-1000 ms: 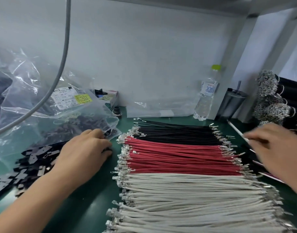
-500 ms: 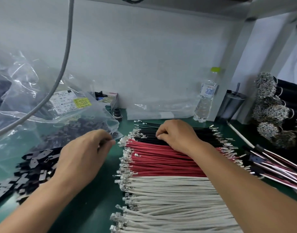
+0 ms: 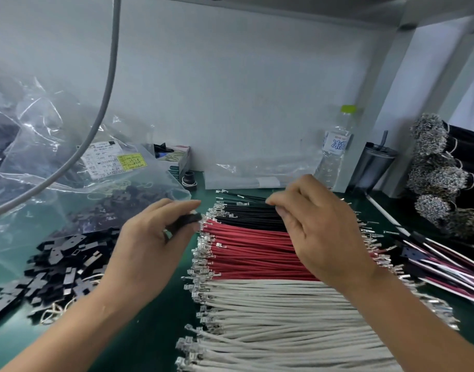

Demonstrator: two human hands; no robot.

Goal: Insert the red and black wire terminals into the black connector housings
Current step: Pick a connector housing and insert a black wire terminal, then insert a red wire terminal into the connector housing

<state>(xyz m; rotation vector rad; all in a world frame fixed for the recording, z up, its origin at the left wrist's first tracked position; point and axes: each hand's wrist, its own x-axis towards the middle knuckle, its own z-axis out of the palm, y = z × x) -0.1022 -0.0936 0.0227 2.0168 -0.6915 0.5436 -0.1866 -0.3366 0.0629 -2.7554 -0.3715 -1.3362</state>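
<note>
Both hands work: left hand (image 3: 149, 237) grips a housing (image 3: 186, 220); right hand (image 3: 319, 232) pinches a black wire (image 3: 246, 210) (above the red wires (image 3: 252, 251)).

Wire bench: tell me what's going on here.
A person is assembling wire connectors at a green-topped bench. Their left hand grips a small black plastic connector housing, held beside the metal-tipped ends of the wires. Their right hand pinches at the row of thin black wires, picking one out. The red wires and white wires lie untouched in rows below. No wire is in the housing yet. More loose black housings are heaped at left.
</note>
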